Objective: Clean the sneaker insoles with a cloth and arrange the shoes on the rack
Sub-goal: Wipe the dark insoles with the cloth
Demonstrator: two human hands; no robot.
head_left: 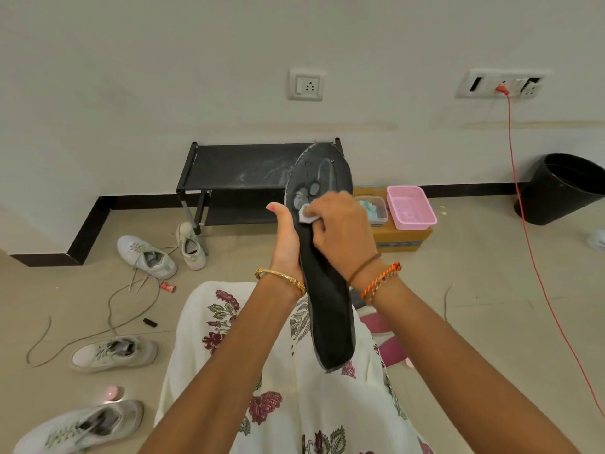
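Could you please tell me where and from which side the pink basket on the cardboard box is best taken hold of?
Grip the pink basket by its rim, coming from above: it sits upright with the open top up, and its near long edge is clear. A clear plastic container crowds its left side, so avoid that side.

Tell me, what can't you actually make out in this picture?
All in the head view:
- Back of the insole: faces away.
- Most of the cloth: buried under the right hand.
- Left hand fingers: behind the insole.
- Nearest sneaker: toe cut off by the frame's edge.
- Clear box contents: partly behind the right hand.
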